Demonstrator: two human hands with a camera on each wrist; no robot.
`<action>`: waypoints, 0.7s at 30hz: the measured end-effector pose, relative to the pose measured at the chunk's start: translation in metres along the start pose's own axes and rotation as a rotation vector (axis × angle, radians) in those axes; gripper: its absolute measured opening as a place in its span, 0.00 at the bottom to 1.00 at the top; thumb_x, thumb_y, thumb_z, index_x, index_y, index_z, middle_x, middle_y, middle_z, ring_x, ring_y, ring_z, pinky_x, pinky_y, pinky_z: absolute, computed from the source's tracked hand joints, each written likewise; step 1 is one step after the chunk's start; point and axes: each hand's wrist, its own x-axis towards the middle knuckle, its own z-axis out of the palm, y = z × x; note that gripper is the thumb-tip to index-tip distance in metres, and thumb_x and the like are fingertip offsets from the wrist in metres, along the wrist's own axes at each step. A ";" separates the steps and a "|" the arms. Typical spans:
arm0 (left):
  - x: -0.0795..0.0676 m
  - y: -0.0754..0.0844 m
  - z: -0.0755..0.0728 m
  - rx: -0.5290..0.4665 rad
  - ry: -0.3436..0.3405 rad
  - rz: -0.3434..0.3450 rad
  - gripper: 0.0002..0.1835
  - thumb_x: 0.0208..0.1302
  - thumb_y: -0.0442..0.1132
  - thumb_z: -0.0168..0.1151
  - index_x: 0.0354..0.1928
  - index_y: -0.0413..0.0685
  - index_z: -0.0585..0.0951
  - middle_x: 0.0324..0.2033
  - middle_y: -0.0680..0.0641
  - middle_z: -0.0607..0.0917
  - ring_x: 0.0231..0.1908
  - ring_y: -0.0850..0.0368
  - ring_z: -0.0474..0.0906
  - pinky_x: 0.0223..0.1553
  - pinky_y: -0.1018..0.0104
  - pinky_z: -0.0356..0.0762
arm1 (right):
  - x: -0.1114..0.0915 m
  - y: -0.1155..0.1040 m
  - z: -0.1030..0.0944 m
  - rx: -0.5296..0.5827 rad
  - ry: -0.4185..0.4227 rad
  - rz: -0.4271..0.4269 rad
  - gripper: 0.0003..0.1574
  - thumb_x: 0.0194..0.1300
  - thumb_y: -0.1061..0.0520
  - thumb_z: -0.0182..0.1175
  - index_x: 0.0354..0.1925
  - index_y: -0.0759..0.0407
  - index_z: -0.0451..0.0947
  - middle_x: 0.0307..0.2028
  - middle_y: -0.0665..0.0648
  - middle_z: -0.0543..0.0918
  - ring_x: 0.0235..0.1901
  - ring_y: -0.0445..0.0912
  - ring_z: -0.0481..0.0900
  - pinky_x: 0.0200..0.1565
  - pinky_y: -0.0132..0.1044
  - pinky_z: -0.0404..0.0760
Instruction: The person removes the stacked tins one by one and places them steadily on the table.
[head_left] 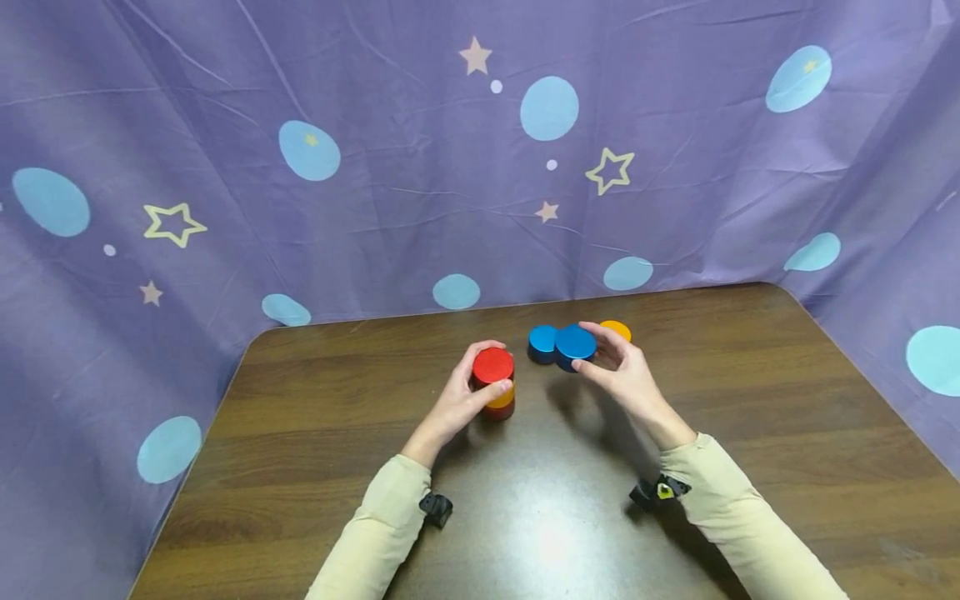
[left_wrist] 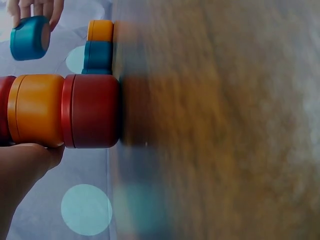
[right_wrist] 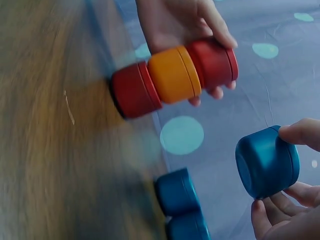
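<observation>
Three small round lidded tins stand stacked on the table: a dark red bottom tin [left_wrist: 95, 111], an orange middle tin [left_wrist: 37, 110] and a red top tin [head_left: 493, 365]. Fingers and thumb of my left hand [head_left: 459, 398] curl round the upper part of this stack, at the red top tin. To its right, my right hand [head_left: 628, 379] pinches a blue tin [right_wrist: 267, 161] between thumb and fingers. That tin is held above the table, tilted in the right wrist view, its lid facing up in the head view.
Two more blue tins, a nearer one [right_wrist: 177, 192] and another [right_wrist: 189, 227], sit side by side on the wooden table [head_left: 315, 483]. An orange tin [head_left: 615, 331] stands behind my right hand, partly hidden. A purple patterned curtain [head_left: 405, 208] hangs along the table's far edge.
</observation>
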 end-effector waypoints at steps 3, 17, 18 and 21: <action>0.001 0.001 0.000 0.009 -0.011 -0.008 0.28 0.61 0.25 0.60 0.63 0.31 0.64 0.54 0.34 0.73 0.52 0.46 0.71 0.53 0.60 0.70 | -0.001 0.005 -0.008 0.016 0.019 -0.008 0.35 0.59 0.72 0.63 0.64 0.72 0.66 0.57 0.72 0.74 0.50 0.38 0.76 0.53 0.28 0.72; 0.000 0.003 -0.002 0.018 -0.007 -0.008 0.28 0.61 0.24 0.60 0.62 0.30 0.64 0.53 0.33 0.73 0.52 0.45 0.71 0.54 0.60 0.69 | -0.004 0.014 -0.044 -0.069 0.067 0.015 0.35 0.60 0.70 0.63 0.64 0.73 0.64 0.59 0.72 0.72 0.50 0.35 0.74 0.52 0.24 0.71; 0.000 0.003 -0.002 0.017 -0.006 -0.011 0.28 0.61 0.24 0.60 0.62 0.30 0.64 0.53 0.33 0.73 0.52 0.46 0.71 0.54 0.60 0.69 | -0.004 0.014 -0.047 -0.083 0.065 0.018 0.35 0.60 0.70 0.63 0.64 0.73 0.64 0.59 0.72 0.72 0.50 0.36 0.75 0.51 0.24 0.71; -0.001 0.002 -0.002 0.012 -0.001 -0.022 0.28 0.61 0.25 0.60 0.63 0.30 0.64 0.53 0.33 0.73 0.52 0.47 0.71 0.54 0.61 0.69 | -0.004 0.015 -0.056 -0.135 0.052 0.026 0.36 0.60 0.69 0.64 0.65 0.72 0.63 0.59 0.72 0.72 0.54 0.46 0.75 0.50 0.23 0.72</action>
